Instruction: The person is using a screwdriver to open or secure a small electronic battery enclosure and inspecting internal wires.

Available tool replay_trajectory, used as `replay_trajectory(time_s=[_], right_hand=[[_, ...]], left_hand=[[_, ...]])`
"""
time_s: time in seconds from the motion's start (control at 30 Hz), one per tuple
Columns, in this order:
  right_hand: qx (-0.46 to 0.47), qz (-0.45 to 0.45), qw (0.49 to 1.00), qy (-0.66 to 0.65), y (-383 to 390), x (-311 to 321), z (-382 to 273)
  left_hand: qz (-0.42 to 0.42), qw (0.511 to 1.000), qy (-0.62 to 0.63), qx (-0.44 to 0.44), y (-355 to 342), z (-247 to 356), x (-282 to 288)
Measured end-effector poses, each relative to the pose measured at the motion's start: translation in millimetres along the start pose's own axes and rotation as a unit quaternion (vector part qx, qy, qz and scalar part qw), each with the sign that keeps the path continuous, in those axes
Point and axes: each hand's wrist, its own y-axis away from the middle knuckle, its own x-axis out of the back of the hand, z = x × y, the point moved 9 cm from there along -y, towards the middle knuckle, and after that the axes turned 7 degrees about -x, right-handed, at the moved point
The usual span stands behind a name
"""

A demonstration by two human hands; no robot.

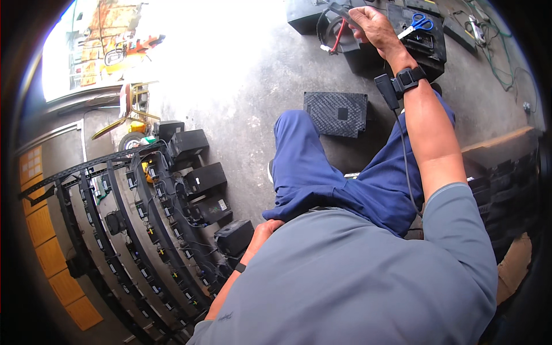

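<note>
My right hand (pixel 371 27) reaches far forward, its fingers closed round a dark grey piece (pixel 340 10) whose exact kind I cannot make out. Just below that piece a red cable (pixel 340 35) bends down beside black cable. Black boxes (pixel 368 62) stand under and beside this hand. A pair of blue-handled scissors (pixel 422 22) lies on the box to the right of my wrist. My left hand (pixel 265 231) rests at my left hip against my blue trousers, with its fingers mostly hidden.
A black textured box (pixel 336 114) sits on the concrete floor before my knees. On the left stands a black rack (pixel 135 230) with wired modules, beside several black boxes (pixel 206 179). A chair (pixel 129 109) is farther back. Green cable (pixel 499 63) lies at the far right.
</note>
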Motion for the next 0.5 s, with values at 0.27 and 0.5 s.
replay_trajectory(time_s=[0.27,0.5], right_hand=[[-0.006,0.006,1.000,0.011,2.8,6.1,0.4],[-0.008,0.004,1.000,0.018,12.9,1.6,-13.6]], left_hand=[[0.099,0.976,-0.144,-0.129,34.6,5.3,7.0],[0.142,0.985,-0.035,-0.097,59.3,-19.2,6.5]])
